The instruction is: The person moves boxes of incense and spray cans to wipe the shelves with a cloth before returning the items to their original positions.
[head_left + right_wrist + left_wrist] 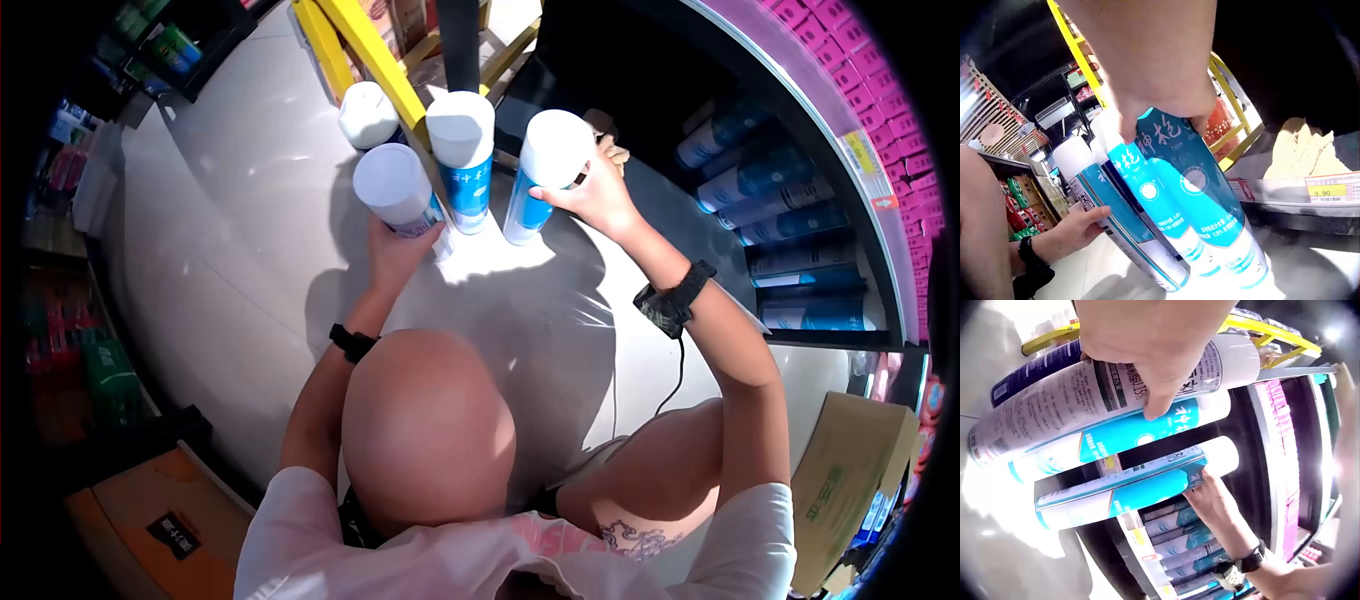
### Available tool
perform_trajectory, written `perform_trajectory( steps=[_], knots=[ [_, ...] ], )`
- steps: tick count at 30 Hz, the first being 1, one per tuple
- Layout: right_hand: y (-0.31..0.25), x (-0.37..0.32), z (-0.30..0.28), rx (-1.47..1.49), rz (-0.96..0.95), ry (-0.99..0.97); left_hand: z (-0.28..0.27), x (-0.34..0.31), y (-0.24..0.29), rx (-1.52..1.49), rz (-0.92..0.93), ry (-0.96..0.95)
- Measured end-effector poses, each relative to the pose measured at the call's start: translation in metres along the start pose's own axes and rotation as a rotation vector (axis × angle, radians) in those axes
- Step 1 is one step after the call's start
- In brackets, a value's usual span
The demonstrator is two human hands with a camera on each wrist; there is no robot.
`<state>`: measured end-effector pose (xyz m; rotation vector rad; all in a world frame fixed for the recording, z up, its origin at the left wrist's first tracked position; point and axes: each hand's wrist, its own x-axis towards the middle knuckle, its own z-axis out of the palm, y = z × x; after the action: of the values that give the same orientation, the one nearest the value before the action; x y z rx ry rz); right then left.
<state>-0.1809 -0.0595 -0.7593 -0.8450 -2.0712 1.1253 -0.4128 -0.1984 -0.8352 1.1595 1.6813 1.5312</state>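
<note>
My left hand grips a white-capped spray can; in the left wrist view its thumb lies across the printed label of that can. My right hand holds another white-and-blue can near its cap, thumb on one side. Between the two stands a third blue can, upright on the floor. Behind the left can is a further white-capped can, dark blue in the left wrist view. The right wrist view shows the right hand around the upper part of the teal can.
A yellow frame rises just behind the cans. To the right, a dark shelf holds several blue cans lying down, with pink packs beyond. Cardboard boxes stand at lower left and lower right. Tan gloves or cloth lie on the shelf.
</note>
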Motion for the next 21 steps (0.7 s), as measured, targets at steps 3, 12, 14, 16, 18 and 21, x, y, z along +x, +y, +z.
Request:
perform_trajectory(
  steps=[3, 12, 14, 16, 18, 21],
  knots=[
    [0.005, -0.004, 0.002, 0.126, 0.007, -0.038, 0.004, 0.003, -0.008, -0.011, 0.032, 0.045],
    [0.039, -0.029, -0.054, -0.362, 0.236, -0.057, -0.011, -0.023, -0.014, 0.274, 0.170, 0.235],
    [0.052, -0.040, -0.093, -0.372, 0.194, 0.252, -0.039, -0.035, -0.020, 0.460, 0.302, 0.270],
    [0.070, -0.058, -0.134, -0.474, 0.199, 0.517, -0.066, -0.048, -0.018, 0.680, 0.374, 0.235],
    [0.082, -0.083, -0.173, -0.477, 0.142, 0.756, -0.066, -0.050, -0.001, 0.680, 0.463, 0.143],
    [0.091, -0.116, -0.210, -0.417, 0.075, 0.995, -0.028, -0.048, 0.046, 0.680, 0.607, -0.002]
  ],
)
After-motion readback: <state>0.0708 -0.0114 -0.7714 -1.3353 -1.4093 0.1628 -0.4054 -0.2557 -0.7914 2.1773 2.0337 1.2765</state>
